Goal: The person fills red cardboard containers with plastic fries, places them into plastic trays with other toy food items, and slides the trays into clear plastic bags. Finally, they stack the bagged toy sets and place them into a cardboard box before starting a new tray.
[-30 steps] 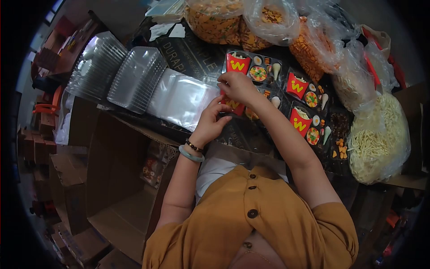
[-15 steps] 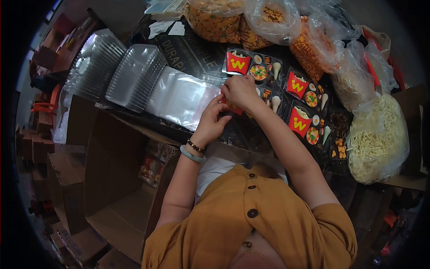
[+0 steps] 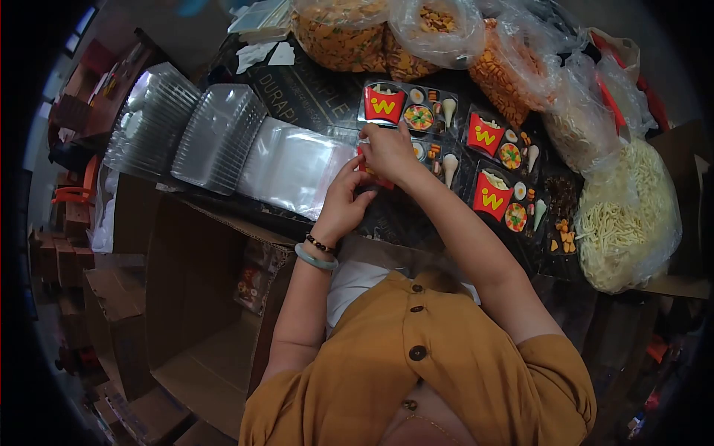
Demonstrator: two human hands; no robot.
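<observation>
My left hand (image 3: 344,197) curls its fingertips around the near left edge of a red toy fries box (image 3: 384,183) with a yellow mark. That box sits in a clear plastic tray, mostly covered by my hands. Over its top, my right hand (image 3: 392,154) has bent fingers pointing down; whatever they pinch is hidden. Beside my right hand, the same tray shows a toy drumstick (image 3: 449,168) and other small toy foods. Just beyond lies another filled tray with a red fries box (image 3: 384,105), a round pizza-like piece (image 3: 419,117) and a toy egg.
Two more filled trays with fries boxes (image 3: 491,195) lie to the right. Stacked clear lids (image 3: 216,137) and plastic sleeves (image 3: 286,167) are at left. Bags of orange pieces (image 3: 509,82) and pale strips (image 3: 628,223) line the back and right. An open carton (image 3: 197,297) stands below left.
The view has shifted slightly, so the table things appear a little further left. My right fingers have lifted slightly, and more of the red box shows between my hands.
</observation>
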